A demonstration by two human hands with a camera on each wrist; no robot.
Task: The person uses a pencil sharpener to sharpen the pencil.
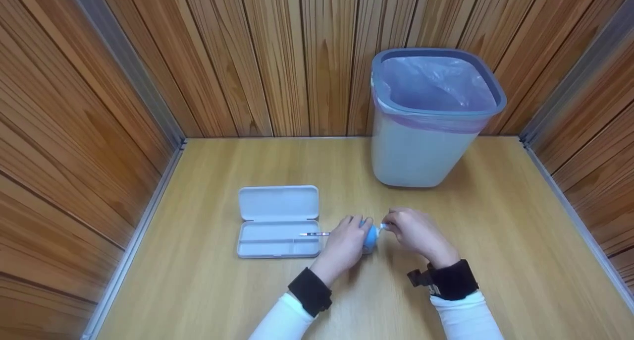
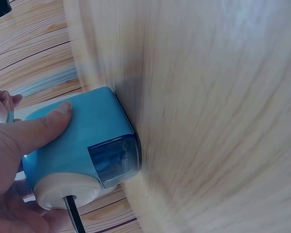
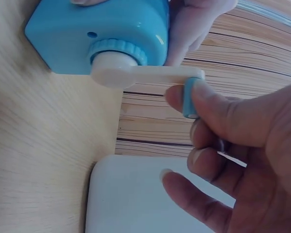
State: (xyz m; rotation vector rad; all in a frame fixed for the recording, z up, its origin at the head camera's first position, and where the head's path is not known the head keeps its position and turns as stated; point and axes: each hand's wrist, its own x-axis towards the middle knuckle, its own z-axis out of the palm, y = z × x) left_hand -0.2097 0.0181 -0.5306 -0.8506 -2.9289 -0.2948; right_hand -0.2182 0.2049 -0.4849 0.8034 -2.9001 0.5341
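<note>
A blue hand-crank pencil sharpener [image 2: 94,119] rests on the table, with a clear shavings drawer [image 2: 116,160] low on its front. My left hand [image 1: 344,238] grips the sharpener's body from above, thumb on one side. A pencil [image 1: 316,234] sticks out of the white front ring [image 2: 43,187], its outer end over the pencil case. On the sharpener's other side, my right hand [image 1: 413,231] pinches the blue knob [image 3: 188,99] of the white crank arm [image 3: 157,74] between thumb and forefinger. The pencil's inner end is hidden inside the sharpener.
An open grey pencil case [image 1: 279,203] lies left of the sharpener, lid folded back, with divided compartments. Behind to the right stands a white bin [image 1: 421,154] with a grey rim and a plastic liner. Wood-panelled walls [image 1: 327,57] enclose the table [image 1: 198,290].
</note>
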